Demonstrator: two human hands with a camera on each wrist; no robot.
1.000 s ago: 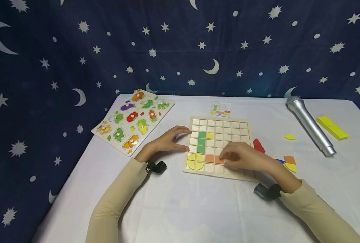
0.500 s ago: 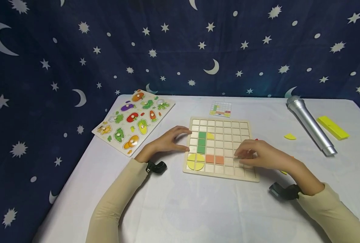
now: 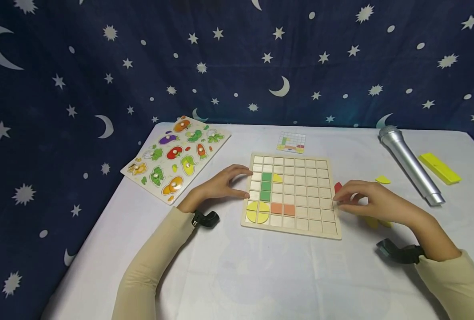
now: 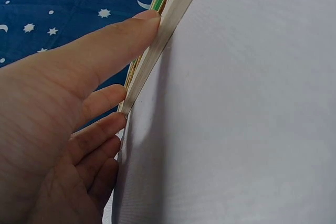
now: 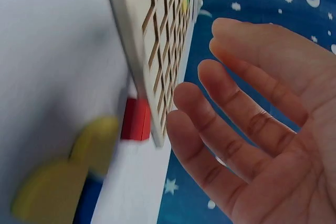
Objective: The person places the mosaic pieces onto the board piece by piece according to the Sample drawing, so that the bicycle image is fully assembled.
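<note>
A wooden grid board (image 3: 304, 178) lies mid-table. My left hand (image 3: 222, 184) rests at its left side, thumb and fingertips against the edge, as the left wrist view shows. Set in the board are green tiles (image 3: 266, 186), two orange tiles (image 3: 276, 208), a yellow quarter-round piece (image 3: 277, 178) and a yellow circle of quarter pieces (image 3: 262, 207). Just past the right edge hovers my right hand (image 3: 374, 200), fingers loosely bent with nothing between them. Below it lie a red piece (image 5: 136, 119), yellow pieces (image 5: 50, 190) and a blue piece (image 5: 89, 198), partly hidden in the head view.
A small pattern card (image 3: 291, 142) lies behind the board. To the left is a vegetable knob puzzle (image 3: 166, 162). A silver microphone (image 3: 410, 164), a yellow block (image 3: 439, 168) and a loose yellow quarter piece (image 3: 382, 179) lie at the right. A starry cloth (image 3: 237, 66) hangs behind.
My right hand has moved right, from the orange tiles across the board to beyond its right edge, uncovering both orange tiles. The left hand stays at the board's edge.
</note>
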